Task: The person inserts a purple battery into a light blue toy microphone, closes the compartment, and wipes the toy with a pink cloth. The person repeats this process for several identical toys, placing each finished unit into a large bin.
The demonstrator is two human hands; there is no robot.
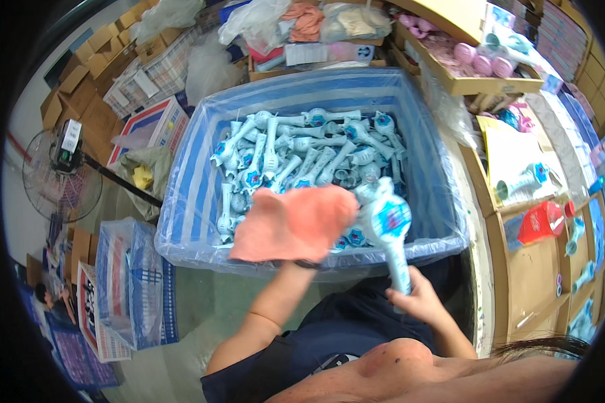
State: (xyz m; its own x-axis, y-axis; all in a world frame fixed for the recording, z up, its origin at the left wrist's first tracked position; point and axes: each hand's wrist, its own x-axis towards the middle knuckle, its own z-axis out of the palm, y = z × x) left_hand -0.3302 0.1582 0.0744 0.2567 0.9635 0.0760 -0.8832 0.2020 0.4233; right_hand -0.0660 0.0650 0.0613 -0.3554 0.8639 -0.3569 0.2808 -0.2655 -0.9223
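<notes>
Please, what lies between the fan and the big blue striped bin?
In the head view: a pale bag holding something yellow, a black pole, and a red-trimmed box.

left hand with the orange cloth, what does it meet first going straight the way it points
Probably the light blue wand in the right hand, just past the orange cloth. Depth is unclear, so it might pass by and meet the pile of similar wands beyond.

Head-worn fisheye view, looking down and forward, wearer's body (346, 317) at lower edge, striped bin (189, 181) close ahead
</notes>
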